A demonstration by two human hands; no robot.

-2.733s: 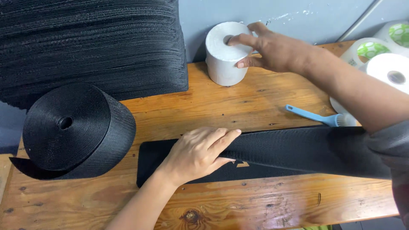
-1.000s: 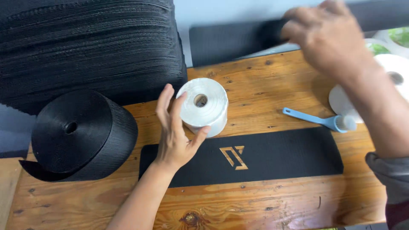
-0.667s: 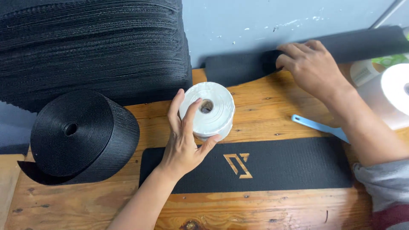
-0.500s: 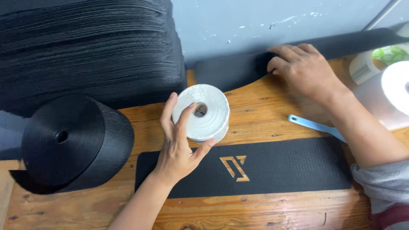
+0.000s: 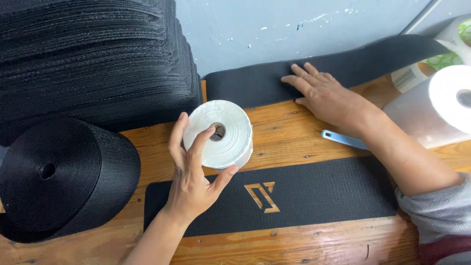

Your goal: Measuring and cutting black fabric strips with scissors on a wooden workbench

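My left hand (image 5: 194,172) grips a white roll of tape (image 5: 223,132), tilted so its core faces up, just above a flat black strip with a cut-out angular logo (image 5: 294,196) that lies along the wooden bench. My right hand (image 5: 326,95) rests flat, fingers spread, on a second black strip (image 5: 255,83) that leans against the grey wall at the back of the bench.
A big roll of black webbing (image 5: 59,179) sits at the left, with a tall stack of black strips (image 5: 88,59) behind it. A blue-handled tool (image 5: 343,140) lies under my right forearm. Large white rolls (image 5: 441,105) stand at the right edge.
My left hand has taken the white roll and drawn it toward me. My right hand carried a black strip to the back wall and now presses it flat there.
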